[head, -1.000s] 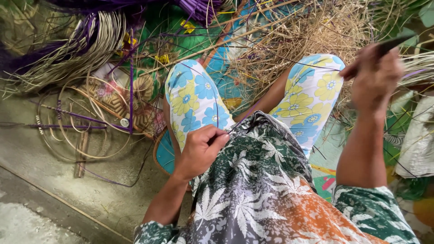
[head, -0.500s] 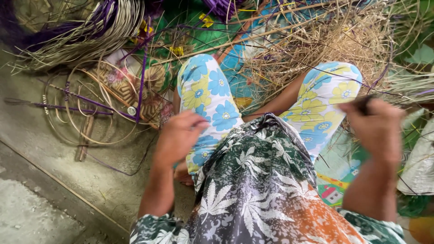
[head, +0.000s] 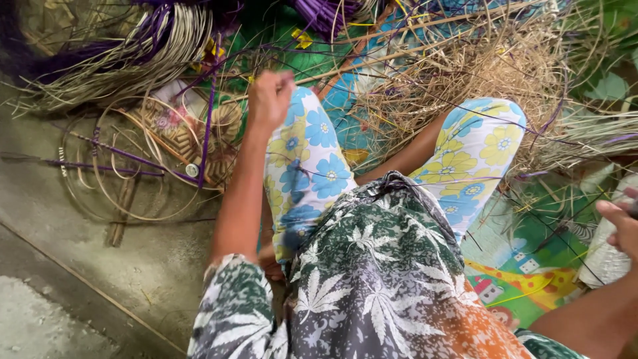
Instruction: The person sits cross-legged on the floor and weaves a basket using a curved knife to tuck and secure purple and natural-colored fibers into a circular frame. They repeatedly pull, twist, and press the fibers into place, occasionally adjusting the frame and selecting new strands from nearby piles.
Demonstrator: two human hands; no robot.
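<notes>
I sit on the ground in flower-print trousers (head: pixel 312 166) and a leaf-print shirt (head: pixel 372 266). My left hand (head: pixel 269 100) is raised over my left knee with its fingers closed into a fist, among thin purple and straw-coloured strands; whether it grips a strand is too fine to tell. Only part of my right hand (head: pixel 621 226) shows at the right edge, low beside my right leg. Its fingers are curled, and a bit of a dark stick (head: pixel 633 210) shows in them.
Coiled cane rings and a purple strip (head: pixel 206 126) lie on the concrete floor (head: pixel 100 266) to the left. Bundles of pale and purple reeds (head: pixel 133 53) lie at the top left. Loose dry straw (head: pixel 478 80) is heaped ahead, over a colourful printed mat (head: pixel 525 266).
My left hand has lifted from my lap up over my left knee. My right hand has dropped from the upper right down to the right edge of view.
</notes>
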